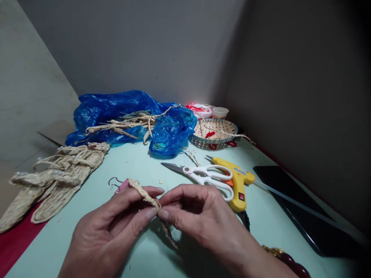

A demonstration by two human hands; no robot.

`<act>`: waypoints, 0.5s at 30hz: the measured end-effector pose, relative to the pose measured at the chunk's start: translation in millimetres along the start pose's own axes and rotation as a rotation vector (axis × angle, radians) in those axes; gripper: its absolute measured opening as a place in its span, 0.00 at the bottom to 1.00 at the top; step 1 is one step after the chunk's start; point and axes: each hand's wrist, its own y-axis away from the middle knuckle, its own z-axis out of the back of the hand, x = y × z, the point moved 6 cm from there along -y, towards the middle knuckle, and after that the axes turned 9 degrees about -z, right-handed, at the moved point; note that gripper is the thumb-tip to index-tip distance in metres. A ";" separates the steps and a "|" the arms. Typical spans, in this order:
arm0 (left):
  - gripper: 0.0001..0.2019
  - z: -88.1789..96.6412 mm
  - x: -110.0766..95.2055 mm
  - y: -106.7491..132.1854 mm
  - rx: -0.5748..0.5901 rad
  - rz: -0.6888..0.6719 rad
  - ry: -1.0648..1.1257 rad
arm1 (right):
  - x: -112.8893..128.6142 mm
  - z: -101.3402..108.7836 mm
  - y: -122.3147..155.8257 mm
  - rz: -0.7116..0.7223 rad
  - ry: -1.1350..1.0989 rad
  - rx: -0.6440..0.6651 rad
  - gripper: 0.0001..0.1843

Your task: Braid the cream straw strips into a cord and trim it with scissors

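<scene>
A short braided straw cord point(143, 194) runs slantwise between my hands, its upper end lying over the left fingers and its lower end hanging below the thumbs. My left hand point(107, 227) pinches it between thumb and fingers. Close against it, my right hand point(197, 216) grips the same cord near its middle with thumb and forefinger. Just behind the left fingers, a pink binder clip point(123, 186) is partly covered. White-handled scissors point(203, 173) lie beyond the right hand, beside a yellow glue gun point(236, 181) with a clear glue stick in its back.
Woven straw slippers point(68, 173) sit at the left on red cloth. A blue plastic bag point(116, 104) with loose straw strands point(130, 121) lies at the back, near a round woven basket point(216, 129) and a paper cup point(220, 112). At right rests a flat black device point(307, 208).
</scene>
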 end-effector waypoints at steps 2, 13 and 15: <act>0.11 0.6 1.0 -0.2 -0.004 -0.005 -0.015 | -0.6 0.5 -0.7 -0.004 0.008 -0.009 0.10; 0.10 -12.9 -3.4 -0.4 0.098 0.080 0.181 | -3.1 2.1 -2.6 0.083 0.084 -0.108 0.03; 0.10 -13.7 -4.6 -1.3 0.108 0.075 0.180 | -4.5 1.4 -2.6 0.107 0.076 -0.100 0.03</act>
